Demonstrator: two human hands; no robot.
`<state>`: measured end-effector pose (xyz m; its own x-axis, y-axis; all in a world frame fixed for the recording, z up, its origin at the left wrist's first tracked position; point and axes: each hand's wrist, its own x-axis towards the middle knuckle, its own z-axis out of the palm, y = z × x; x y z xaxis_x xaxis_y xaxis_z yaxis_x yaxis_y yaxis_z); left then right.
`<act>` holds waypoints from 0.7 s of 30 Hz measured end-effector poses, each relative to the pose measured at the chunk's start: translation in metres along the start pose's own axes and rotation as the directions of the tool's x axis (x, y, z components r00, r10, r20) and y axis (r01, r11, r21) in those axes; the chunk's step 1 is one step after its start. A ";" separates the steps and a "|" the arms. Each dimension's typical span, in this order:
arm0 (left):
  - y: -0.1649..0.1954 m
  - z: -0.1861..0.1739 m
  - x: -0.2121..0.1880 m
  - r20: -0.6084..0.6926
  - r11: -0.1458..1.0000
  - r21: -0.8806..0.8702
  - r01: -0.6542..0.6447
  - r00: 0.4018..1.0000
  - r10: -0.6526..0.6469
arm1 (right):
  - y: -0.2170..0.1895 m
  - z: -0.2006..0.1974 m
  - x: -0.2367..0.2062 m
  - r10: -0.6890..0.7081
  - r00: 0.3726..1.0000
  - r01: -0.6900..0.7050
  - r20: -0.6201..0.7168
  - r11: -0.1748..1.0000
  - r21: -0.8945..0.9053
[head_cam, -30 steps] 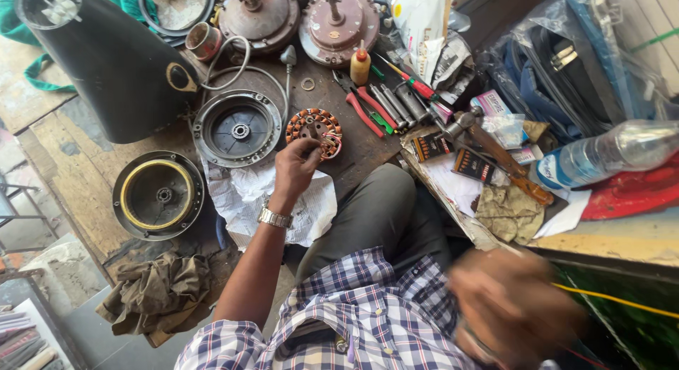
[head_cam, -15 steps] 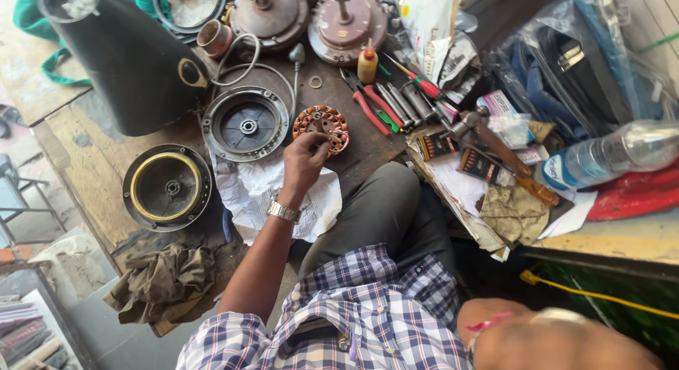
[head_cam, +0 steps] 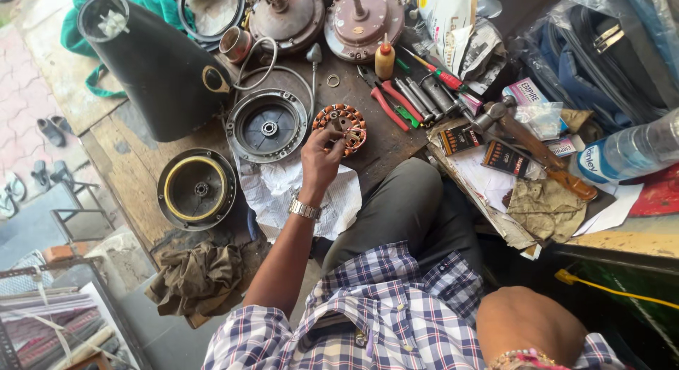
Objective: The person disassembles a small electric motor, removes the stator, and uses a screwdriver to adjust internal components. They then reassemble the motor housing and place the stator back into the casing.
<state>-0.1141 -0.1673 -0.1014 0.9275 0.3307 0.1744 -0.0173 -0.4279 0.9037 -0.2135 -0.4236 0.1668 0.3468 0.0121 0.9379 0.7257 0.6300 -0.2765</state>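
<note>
Fingers (head_cam: 332, 133) of the left hand (head_cam: 320, 158) are bent in and closed on the near-left rim of the copper-wound stator (head_cam: 346, 121), thumb below and fingertips up on the windings, so the grip is a tight pinch rather than a full grasp. The stator lies flat on the wooden workbench (head_cam: 127, 165), directly ahead of the fingers and touching them. It is a round ring with no long axis to speak of, its open centre facing up. The left hand is far the nearer. The right hand (head_cam: 527, 324) is a blur close under the camera, well apart from the stator, and I cannot tell whether it is open or closed. Just left of the stator sits a grey round housing (head_cam: 267, 126), open side up, with only its centre hub inside. Nearer the bench edge a second dish-shaped cover (head_cam: 196, 188) with a yellow ring holds nothing loose. A crumpled white sheet (head_cam: 283, 193) lies under the wrist, and red-handled pliers (head_cam: 387, 105) lie just right of the stator
</note>
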 end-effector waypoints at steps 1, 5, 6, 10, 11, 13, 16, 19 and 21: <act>-0.001 0.001 0.000 -0.009 1.000 0.005 -0.011 1.000 0.011 | 0.006 -0.001 -0.001 0.001 1.000 -0.001 0.003 1.000 0.005; -0.006 0.009 0.000 -0.038 1.000 -0.011 0.020 0.999 -0.021 | 0.017 -0.001 0.002 0.009 1.000 -0.009 0.016 1.000 -0.004; -0.008 0.011 0.000 -0.047 0.999 -0.018 0.049 0.998 -0.049 | 0.015 0.000 0.004 0.008 1.000 -0.008 0.019 1.000 -0.010; -0.014 0.016 0.002 0.069 0.884 -0.411 0.222 0.975 -0.213 | 0.017 0.001 -0.002 0.015 1.000 -0.017 -0.024 0.998 -0.055; -0.015 0.016 0.002 0.144 0.780 -0.550 0.299 0.954 -0.264 | 0.029 -0.003 -0.008 0.031 0.999 -0.034 -0.029 0.994 -0.106; -0.014 0.015 0.003 0.246 0.617 -0.688 0.382 0.923 -0.297 | 0.075 -0.016 -0.032 0.240 0.970 -0.234 -0.038 0.882 -0.410; -0.010 0.013 0.008 0.282 0.546 -0.739 0.396 0.917 -0.283 | 0.160 -0.037 -0.086 0.499 0.865 -0.389 -0.060 0.588 -0.709; -0.007 0.014 0.010 0.279 0.541 -0.743 0.394 0.917 -0.285 | 0.211 -0.063 -0.142 0.588 0.807 -0.373 -0.055 0.437 -0.818; -0.007 0.014 0.012 0.272 0.568 -0.727 0.387 0.921 -0.280 | 0.226 -0.079 -0.171 0.647 0.759 -0.402 -0.067 0.385 -0.831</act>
<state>-0.0975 -0.1727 -0.1108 0.9604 0.1954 -0.1986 0.0778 0.4965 0.8646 -0.0616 -0.3441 -0.0723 0.7732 0.3647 0.5189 0.6336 -0.4074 -0.6578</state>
